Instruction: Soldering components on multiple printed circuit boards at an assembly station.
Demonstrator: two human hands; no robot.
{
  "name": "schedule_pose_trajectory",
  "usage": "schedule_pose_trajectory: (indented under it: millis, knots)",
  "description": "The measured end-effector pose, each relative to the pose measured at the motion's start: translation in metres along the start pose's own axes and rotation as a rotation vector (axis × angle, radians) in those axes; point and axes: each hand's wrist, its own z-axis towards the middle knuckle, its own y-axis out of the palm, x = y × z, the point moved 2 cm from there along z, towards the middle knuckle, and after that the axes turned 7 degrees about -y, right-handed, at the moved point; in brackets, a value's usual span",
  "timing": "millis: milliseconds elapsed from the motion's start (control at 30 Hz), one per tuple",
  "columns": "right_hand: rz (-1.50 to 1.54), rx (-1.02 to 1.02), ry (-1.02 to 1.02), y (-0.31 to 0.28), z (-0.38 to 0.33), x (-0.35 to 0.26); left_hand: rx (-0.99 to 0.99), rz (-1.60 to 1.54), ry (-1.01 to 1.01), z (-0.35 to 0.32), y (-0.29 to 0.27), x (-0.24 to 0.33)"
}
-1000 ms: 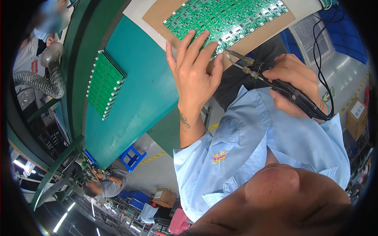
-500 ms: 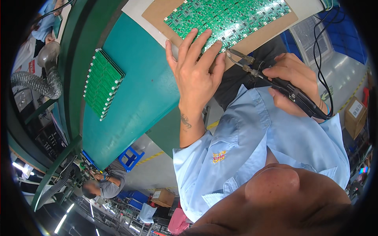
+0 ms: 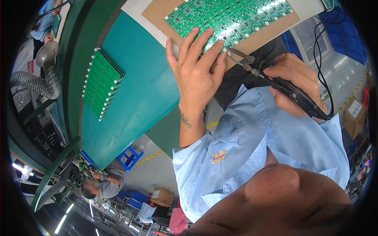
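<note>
A green circuit board panel (image 3: 232, 19), covered with small parts, lies on a brown sheet (image 3: 155, 17). My left hand (image 3: 197, 70) rests palm down with its fingers spread over the panel's near left edge; the thumb is partly tucked under the index finger. In my right hand (image 3: 293, 74) is a soldering iron (image 3: 289, 91) with a black handle and a thin bent metal tube beside its tip. That tip meets the panel's near edge, just right of my left fingertips. Whether it touches a joint is too small to tell.
A stack of green circuit boards (image 3: 101, 84) with white connectors stands on the green bench (image 3: 138, 90) to the left. Black cable (image 3: 318, 51) hangs at the right. A fume hose (image 3: 51, 84) is at the far left. Another person (image 3: 106, 185) works beyond the bench's lower end.
Almost nothing differs. The view has shifted very slightly; both hands, the soldering iron and the panel keep their places.
</note>
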Motion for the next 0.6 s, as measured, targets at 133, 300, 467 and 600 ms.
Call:
schedule_pose_trajectory:
  millis: [133, 300, 467, 600]
  knots:
    - [0.002, 0.006, 0.009, 0.0009, 0.0, -0.0004, 0.003, 0.01, -0.006, 0.0014, -0.001, 0.0017]
    - [-0.002, 0.004, 0.019, 0.0009, 0.001, -0.0015, 0.003, 0.001, -0.006, 0.0008, -0.0002, -0.0003]
    - [-0.011, 0.002, 0.028, 0.0008, 0.0013, -0.0035, -0.001, -0.023, 0.002, 0.0004, 0.0009, -0.0018]
    - [-0.016, 0.009, 0.033, 0.0014, 0.0003, -0.0043, 0.0, -0.026, 0.003, 0.0002, 0.0011, -0.002]
